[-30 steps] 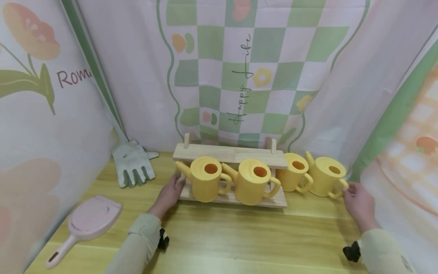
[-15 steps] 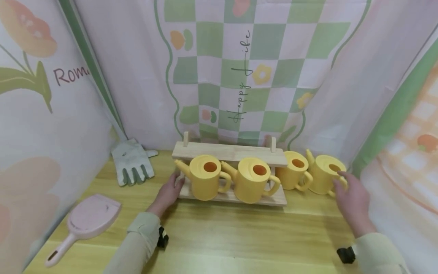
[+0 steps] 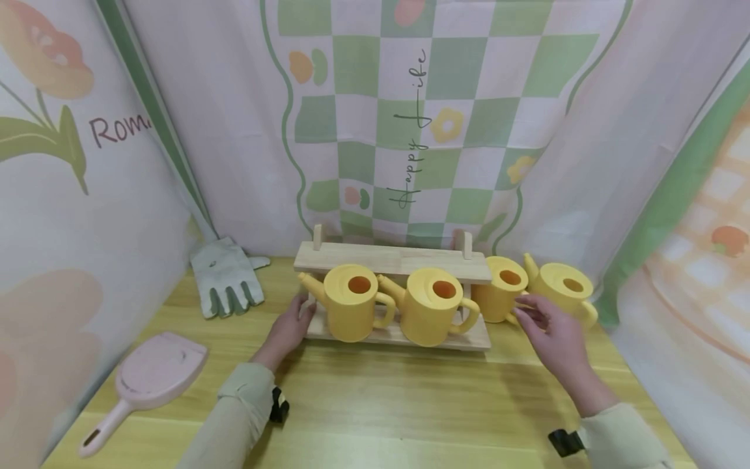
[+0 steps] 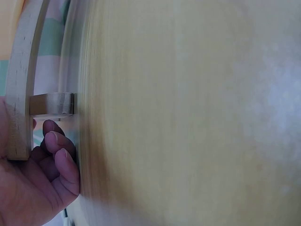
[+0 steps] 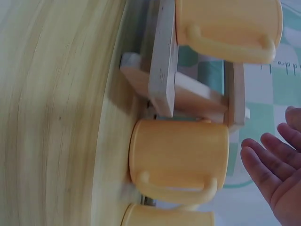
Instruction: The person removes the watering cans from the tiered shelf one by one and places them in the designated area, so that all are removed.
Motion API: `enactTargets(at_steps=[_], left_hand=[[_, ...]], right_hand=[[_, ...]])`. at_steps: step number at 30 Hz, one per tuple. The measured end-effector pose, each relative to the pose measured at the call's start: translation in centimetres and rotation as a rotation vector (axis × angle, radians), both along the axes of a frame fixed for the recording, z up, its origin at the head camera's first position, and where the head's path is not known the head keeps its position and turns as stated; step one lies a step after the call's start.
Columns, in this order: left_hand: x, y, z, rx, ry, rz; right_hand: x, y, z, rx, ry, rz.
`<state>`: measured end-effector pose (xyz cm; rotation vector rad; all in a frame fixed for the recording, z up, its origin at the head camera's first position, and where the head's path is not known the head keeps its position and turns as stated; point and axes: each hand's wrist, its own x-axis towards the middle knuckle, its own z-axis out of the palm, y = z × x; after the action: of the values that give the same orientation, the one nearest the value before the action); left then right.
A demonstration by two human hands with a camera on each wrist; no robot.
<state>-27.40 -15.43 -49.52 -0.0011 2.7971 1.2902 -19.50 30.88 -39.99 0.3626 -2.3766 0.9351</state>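
My left hand [image 3: 288,331] grips the left end of a small two-tier wooden shelf [image 3: 392,259]. In the left wrist view, fingers [image 4: 66,165] curl beneath the board [image 4: 21,84]; the thumb is mostly hidden. Two yellow watering cans [image 3: 350,312] [image 3: 430,316] stand on the lower board, spouts to the left. Right of the shelf, two more yellow watering cans [image 3: 495,296] [image 3: 561,286] stand on the table. My right hand [image 3: 553,335] hovers in front of these two, its fingers [image 5: 263,169] loosely extended and holding nothing. In the right wrist view it is apart from the nearest can [image 5: 181,155].
A grey-white work glove [image 3: 228,277] lies at the back left of the wooden table [image 3: 375,404]. In front of it is a pink dustpan [image 3: 158,368]. Printed curtains [image 3: 234,130] close off the back and both sides.
My right hand has let go of the rightmost can's handle and moved left, towards the can beside the shelf. The left hand keeps its hold on the shelf.
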Motion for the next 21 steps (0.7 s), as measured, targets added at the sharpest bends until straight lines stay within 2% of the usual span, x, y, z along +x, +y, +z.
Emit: enactTargets(at_steps=[8,16,21], left_hand=[[0.1,0.0,0.1,-0.009,-0.003,0.003],[0.1,0.0,0.2,-0.012,-0.005,0.003],[0.1,0.1,0.2,-0.010,-0.014,0.006]], right_hand=[[0.2,-2.3,-0.1,-0.057,-0.086,0.105],[0.0,-3.9,-0.4,-0.106,-0.125,0.161],[-0.2,-4.4,-0.9,-0.118,-0.167,0.161]])
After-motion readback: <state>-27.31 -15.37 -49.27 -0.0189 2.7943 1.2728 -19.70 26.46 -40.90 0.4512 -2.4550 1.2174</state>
